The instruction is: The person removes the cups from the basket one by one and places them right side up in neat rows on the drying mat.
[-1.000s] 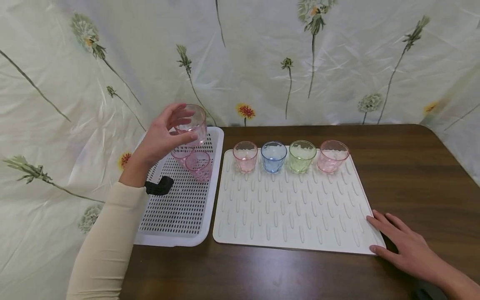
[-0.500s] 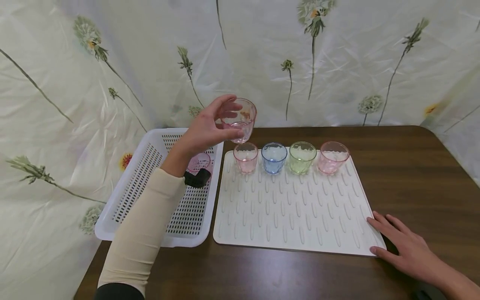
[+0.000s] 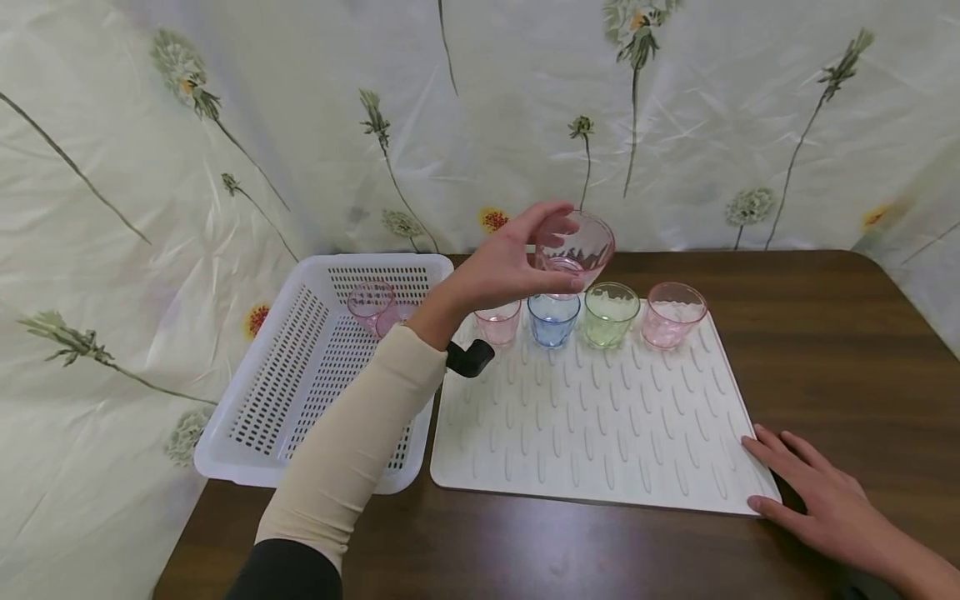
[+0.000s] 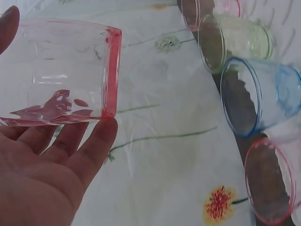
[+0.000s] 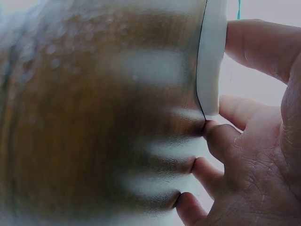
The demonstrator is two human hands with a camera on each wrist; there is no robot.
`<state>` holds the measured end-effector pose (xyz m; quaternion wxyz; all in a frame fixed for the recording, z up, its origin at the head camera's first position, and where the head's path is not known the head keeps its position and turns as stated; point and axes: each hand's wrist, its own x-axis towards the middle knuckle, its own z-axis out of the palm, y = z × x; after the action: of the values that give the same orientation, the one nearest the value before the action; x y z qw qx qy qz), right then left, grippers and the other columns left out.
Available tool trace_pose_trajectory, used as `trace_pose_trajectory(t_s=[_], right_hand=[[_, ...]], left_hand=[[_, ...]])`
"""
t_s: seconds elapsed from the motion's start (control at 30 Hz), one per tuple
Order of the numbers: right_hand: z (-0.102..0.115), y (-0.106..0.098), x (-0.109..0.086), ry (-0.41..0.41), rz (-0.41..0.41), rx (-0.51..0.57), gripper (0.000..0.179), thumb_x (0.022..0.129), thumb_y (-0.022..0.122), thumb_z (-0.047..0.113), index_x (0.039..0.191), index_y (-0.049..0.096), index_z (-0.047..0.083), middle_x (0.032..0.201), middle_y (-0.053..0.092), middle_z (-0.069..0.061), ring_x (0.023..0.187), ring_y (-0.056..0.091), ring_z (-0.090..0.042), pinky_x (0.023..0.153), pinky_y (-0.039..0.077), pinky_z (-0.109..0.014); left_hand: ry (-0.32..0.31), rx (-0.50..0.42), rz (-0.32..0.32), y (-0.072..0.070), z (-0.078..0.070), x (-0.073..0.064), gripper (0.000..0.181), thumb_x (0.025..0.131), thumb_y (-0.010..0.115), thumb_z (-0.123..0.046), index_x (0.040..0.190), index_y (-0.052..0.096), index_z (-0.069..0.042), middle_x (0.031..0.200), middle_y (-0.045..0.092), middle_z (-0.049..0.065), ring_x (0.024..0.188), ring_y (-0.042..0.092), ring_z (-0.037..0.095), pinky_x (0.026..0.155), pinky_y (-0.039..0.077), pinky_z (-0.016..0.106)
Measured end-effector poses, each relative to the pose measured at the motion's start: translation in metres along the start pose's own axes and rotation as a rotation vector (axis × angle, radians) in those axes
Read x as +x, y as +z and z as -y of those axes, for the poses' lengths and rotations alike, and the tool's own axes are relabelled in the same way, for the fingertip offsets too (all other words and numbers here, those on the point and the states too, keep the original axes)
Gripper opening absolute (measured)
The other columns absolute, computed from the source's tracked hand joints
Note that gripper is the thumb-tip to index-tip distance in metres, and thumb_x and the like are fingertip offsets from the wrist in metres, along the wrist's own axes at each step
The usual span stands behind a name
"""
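My left hand grips a clear pink-tinted drinking glass between thumb and fingers, raised behind a row of glasses. In the left wrist view the fingers lie along the side of this glass. Lined up on the far edge of a white ridged mat are a pink glass, a blue glass, a green glass and another pink glass. The held glass overlaps the blue one's top in the head view. My right hand rests with extended fingers on the mat's near right corner.
A white perforated plastic basket stands left of the mat, with pink glasses inside, partly behind my forearm. The dark wooden table extends to the right. A flower-printed cloth hangs behind the table.
My left hand has carried the pink-tinted glass from over the basket rightward, past the first pink glass to behind the blue and green ones. The right hand has stayed at the mat's corner.
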<state>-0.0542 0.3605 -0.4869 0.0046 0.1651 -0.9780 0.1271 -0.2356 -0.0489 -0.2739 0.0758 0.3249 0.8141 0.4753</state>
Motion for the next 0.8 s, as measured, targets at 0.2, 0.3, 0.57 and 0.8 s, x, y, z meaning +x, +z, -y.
trace_pose_trajectory(t_s=[0.2,0.3,0.57,0.8], right_hand=[[0.001,-0.003,0.001,-0.013,-0.007,0.009,0.085,0.085,0.075,0.034,0.156,0.031,0.023,0.167,0.02,-0.004,0.149,0.019,-0.041,0.076,0.038,-0.077],[0.003,-0.003,0.0,-0.016,-0.014,0.012,0.085,0.085,0.076,0.033,0.157,0.03,0.024,0.167,0.02,-0.002,0.148,0.021,-0.041,0.077,0.038,-0.076],[0.004,-0.005,-0.001,-0.021,-0.03,0.025,0.083,0.085,0.076,0.032,0.156,0.032,0.023,0.167,0.021,-0.002,0.152,0.017,-0.036,0.076,0.038,-0.075],[0.0,-0.003,0.0,-0.013,-0.02,0.044,0.08,0.086,0.075,0.033,0.154,0.035,0.021,0.167,0.023,-0.004,0.154,0.013,-0.033,0.079,0.037,-0.072]], left_hand=[[-0.038,-0.041,0.081,0.026,-0.005,0.015,0.085,0.083,0.08,-0.026,0.153,0.031,-0.02,0.147,0.051,0.0,0.136,0.05,0.014,0.105,0.048,0.023],[-0.034,-0.059,0.122,0.04,-0.004,0.02,0.086,0.083,0.08,-0.026,0.153,0.03,-0.02,0.148,0.049,-0.001,0.137,0.048,0.01,0.103,0.047,0.018],[-0.004,-0.085,0.116,0.083,0.0,0.03,0.083,0.082,0.081,-0.027,0.151,0.035,-0.021,0.145,0.052,-0.004,0.129,0.049,0.005,0.092,0.048,0.013],[-0.061,-0.129,0.099,0.113,0.008,0.034,0.083,0.08,0.082,-0.026,0.149,0.038,-0.021,0.138,0.054,-0.004,0.12,0.051,0.008,0.081,0.053,0.014]])
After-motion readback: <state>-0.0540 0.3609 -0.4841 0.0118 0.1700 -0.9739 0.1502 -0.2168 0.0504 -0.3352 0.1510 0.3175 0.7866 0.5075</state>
